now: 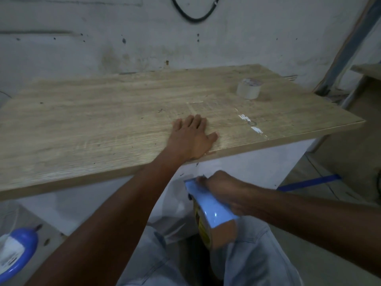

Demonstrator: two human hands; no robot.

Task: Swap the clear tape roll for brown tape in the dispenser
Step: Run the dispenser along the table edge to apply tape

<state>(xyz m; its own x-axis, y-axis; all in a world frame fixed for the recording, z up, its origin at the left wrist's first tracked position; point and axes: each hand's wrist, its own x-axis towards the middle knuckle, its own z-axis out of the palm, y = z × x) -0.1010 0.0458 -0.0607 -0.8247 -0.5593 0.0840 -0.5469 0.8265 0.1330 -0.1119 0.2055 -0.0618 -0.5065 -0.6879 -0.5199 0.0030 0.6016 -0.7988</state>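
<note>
A: Status on the swap?
B: Dispenser [210, 205] is below the table edge, over the person's lap. Brown tape roll [224, 232] sits in it under the blue frame. I'd judge the swap itself done and the step now is feeding or checking the tape end.
A: Who holds it?
B: Right hand [222, 190], fingers curled over the front of the frame. It's blurred, so I can't tell if they also pinch the tape end.
A: Other hand?
B: Left hand [191, 137] lies flat on the table [82, 120], palm down, fingers straight, holding nothing.
A: Clear roll?
B: Clear tape roll [249, 88] is out and lies flat at the far right of the tabletop, well apart from that hand.
A: Next?
B: Likely pull the brown end to the cutter. That probably needs both hands, so the left comes down.
A: Obstructions?
B: Table edge sits close above the dispenser. White marks [251, 124] on the top are harmless. The blue-and-white object [18, 250] on the floor and the wall cable [193, 17] are well away.
</note>
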